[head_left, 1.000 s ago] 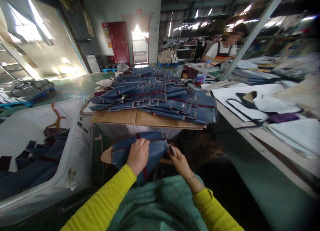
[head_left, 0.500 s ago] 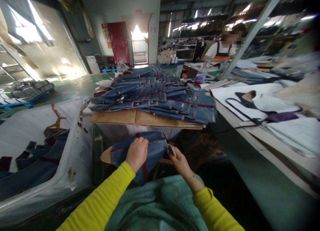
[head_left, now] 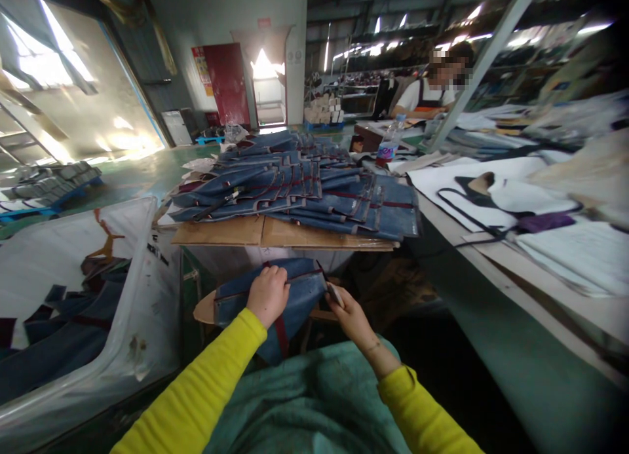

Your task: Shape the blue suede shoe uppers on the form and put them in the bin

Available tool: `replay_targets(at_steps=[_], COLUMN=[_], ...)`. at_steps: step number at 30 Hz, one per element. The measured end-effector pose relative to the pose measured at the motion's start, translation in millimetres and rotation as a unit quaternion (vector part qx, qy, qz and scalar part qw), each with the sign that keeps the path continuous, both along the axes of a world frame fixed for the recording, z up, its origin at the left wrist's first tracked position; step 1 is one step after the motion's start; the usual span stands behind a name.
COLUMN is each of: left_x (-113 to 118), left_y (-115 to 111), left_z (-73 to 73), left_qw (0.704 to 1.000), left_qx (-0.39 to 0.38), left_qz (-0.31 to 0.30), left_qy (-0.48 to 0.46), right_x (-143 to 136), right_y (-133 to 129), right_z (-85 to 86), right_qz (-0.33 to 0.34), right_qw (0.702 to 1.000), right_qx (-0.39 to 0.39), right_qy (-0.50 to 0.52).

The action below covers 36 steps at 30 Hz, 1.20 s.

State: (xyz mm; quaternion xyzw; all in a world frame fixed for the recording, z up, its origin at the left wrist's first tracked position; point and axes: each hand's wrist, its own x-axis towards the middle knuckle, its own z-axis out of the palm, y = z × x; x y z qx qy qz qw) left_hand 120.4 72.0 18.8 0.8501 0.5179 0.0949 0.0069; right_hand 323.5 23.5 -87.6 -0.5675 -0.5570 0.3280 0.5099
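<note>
Left of the frame: a white bin holds loose blue and dark red pieces. Lower centre: the rounded tip of a tan board projects from beneath a blue piece banded in dark red. Compared with a second ago, the surroundings have slid slightly leftward, while both hands keep nearly the same places on the work; this suggests one step continuing, the piece being steadied. The piece spans the space between the hands. The left hand rests over its upper face, fingers together and bent; whether it grips or merely presses cannot be told. At the piece's right end, the right hand pinches a small grey object, too indistinct to identify. Mid-frame, above the hands: similar pieces are heaped on cardboard. Right: a bench bears white sheets; upper right, across the room, a co-worker bends forward.
</note>
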Motion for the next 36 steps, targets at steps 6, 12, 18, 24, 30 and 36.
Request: replay_targets(at_steps=[6, 12, 18, 24, 30, 36], left_x=[15, 34, 45, 44, 33, 11], left_y=[3, -3, -8, -9, -11, -15], left_z=[-0.2, -8.6, -18.7, -20.1, -27.1, -30.3], left_qw=[0.999, 0.994, 0.991, 0.991, 0.990, 0.992], left_qx=[-0.017, -0.006, 0.018, 0.026, 0.012, 0.012], left_qz=[-0.041, -0.100, -0.128, -0.129, -0.130, -0.108], left_qy=[-0.020, -0.032, -0.021, -0.009, -0.049, -0.060], right_x=[-3, 2, 16, 11, -4, -28], right_y=[1, -3, -5, -1, 4, 4], right_z=[1.6, 13.8, 34.5, 58.2, 59.8, 51.3], right_qz=[-0.004, 0.036, -0.011, -0.034, -0.012, 0.012], right_qw=[1.000, 0.998, 0.976, 0.923, 0.898, 0.894], right_qx=[-0.004, 0.014, 0.007, 0.086, 0.086, 0.085], right_qy=[0.009, -0.057, -0.216, -0.374, -0.432, -0.439])
